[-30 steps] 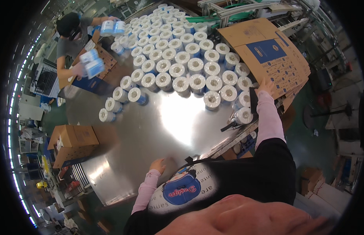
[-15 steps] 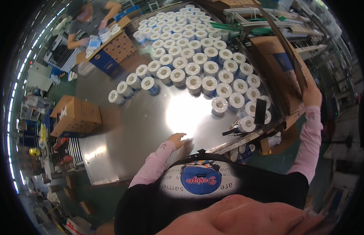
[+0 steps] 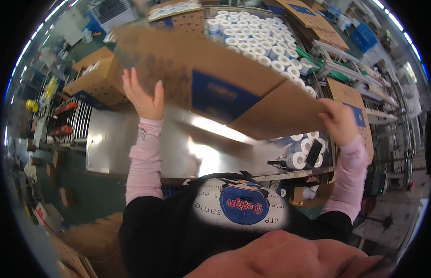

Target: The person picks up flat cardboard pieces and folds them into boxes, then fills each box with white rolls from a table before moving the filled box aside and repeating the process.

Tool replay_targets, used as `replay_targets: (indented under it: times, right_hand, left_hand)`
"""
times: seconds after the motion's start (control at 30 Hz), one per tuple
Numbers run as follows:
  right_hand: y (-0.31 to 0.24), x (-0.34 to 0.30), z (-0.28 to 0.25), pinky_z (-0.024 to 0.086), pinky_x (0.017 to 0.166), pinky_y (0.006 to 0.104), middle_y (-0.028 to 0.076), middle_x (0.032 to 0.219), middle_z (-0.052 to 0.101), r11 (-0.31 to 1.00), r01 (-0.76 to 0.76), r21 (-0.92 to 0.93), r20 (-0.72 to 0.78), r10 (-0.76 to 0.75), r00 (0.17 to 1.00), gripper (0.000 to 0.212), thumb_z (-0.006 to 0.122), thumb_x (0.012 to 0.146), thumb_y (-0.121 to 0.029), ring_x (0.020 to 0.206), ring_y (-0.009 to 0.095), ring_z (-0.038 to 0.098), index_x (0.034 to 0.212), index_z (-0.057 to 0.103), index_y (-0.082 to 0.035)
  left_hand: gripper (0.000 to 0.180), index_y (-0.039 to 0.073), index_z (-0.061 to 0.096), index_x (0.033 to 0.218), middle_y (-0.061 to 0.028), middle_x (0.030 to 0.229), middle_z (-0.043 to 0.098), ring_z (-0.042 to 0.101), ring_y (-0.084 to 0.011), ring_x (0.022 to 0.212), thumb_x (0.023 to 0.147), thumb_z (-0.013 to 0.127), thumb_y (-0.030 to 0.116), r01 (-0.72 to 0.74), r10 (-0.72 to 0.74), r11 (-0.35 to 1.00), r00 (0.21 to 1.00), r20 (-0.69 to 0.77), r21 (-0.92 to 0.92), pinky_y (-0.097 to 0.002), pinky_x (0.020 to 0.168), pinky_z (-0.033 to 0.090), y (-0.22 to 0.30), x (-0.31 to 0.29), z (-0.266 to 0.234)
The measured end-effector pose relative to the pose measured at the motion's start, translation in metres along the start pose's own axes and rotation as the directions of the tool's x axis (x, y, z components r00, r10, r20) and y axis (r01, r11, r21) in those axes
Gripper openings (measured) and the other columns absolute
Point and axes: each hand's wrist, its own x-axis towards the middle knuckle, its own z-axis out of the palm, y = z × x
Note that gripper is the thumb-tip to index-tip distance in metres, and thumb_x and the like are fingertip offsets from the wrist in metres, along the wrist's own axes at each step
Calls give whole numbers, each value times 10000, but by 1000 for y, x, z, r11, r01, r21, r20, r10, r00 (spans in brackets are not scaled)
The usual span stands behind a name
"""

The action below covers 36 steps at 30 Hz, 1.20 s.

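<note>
A large unfolded cardboard box (image 3: pixel 160 65), brown with a dark blue printed panel, hangs slanted above the metal table (image 3: pixel 118 148), blurred by motion. My right hand (image 3: pixel 340 121) grips its right edge, fingers curled over the board. My left hand (image 3: pixel 145 97) is raised beside the board's left part, its fingers spread and thumb apart. Whether the left palm touches the cardboard I cannot tell. Behind the box stand many white wrapped paper rolls (image 3: pixel 255 36), partly hidden by it. More rolls (image 3: pixel 296 160) lie by the table's near right corner, next to a black flat object (image 3: pixel 313 154).
An open carton (image 3: pixel 97 76) with rolls in it stands at the left, near a roller conveyor (image 3: pixel 76 123). Another carton (image 3: pixel 190 23) stands at the far side. Flat cardboard (image 3: pixel 347 92) leans at the right beside a metal frame (image 3: pixel 364 69). Cardboard (image 3: pixel 92 236) lies low at left.
My right hand has brought a cardboard box from the stack at the right over the table. My left hand has risen from the table's near edge, up and left to the board.
</note>
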Motion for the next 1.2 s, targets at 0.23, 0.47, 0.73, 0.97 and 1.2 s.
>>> replay_targets:
  times: [0.23, 0.47, 0.73, 0.97, 1.2]
  right_hand:
    - [-111, 74, 146, 371, 943, 483, 86, 1179, 582, 936, 211, -282, -192, -270, 943, 532, 592, 730, -55, 1117, 264, 539, 1258, 521, -61]
    - [-170, 11, 152, 207, 1081, 518, 34, 1323, 558, 888, 346, -303, -189, -412, 891, 423, 547, 800, -142, 1256, 225, 495, 1220, 591, -118]
    - [-112, 58, 151, 351, 566, 410, 52, 601, 490, 763, 627, 159, -330, -557, 762, 219, 683, 736, -186, 539, 249, 451, 617, 509, -125]
    - [-83, 136, 141, 372, 482, 388, 57, 480, 506, 379, 604, 701, -66, -809, 585, 319, 642, 821, -200, 438, 273, 478, 522, 542, -152]
    - [-116, 87, 229, 519, 705, 455, 170, 740, 668, 604, 721, 338, 722, -659, 213, 339, 579, 850, -361, 739, 367, 652, 696, 685, -77]
  left_hand:
    - [298, 209, 663, 1112, -18, 1322, 540, 317, -318, 1362, 903, 544, 384, 176, -358, 892, 839, 410, 417, -728, 1006, 148, -70, -3, -78]
    - [603, 207, 660, 1163, -33, 1340, 534, 342, -272, 1364, 816, 514, 678, 112, -593, 770, 487, 641, 628, -686, 1049, 126, -95, 53, -125]
    - [766, 229, 563, 1305, -114, 1503, 340, 284, -264, 1400, 743, 564, 749, 177, -641, 548, 717, 274, 817, -664, 1072, 169, -86, 46, -151]
    - [769, -29, 530, 1298, -248, 1208, 602, 576, -358, 1136, 889, 501, 621, 522, -809, 512, 26, 588, 682, -353, 984, 415, -43, 11, -227]
    - [1011, -51, 210, 1456, -306, 1263, 527, 559, -405, 1130, 780, 709, 512, 453, -345, 838, 5, 939, 305, -388, 963, 445, 52, 18, -228]
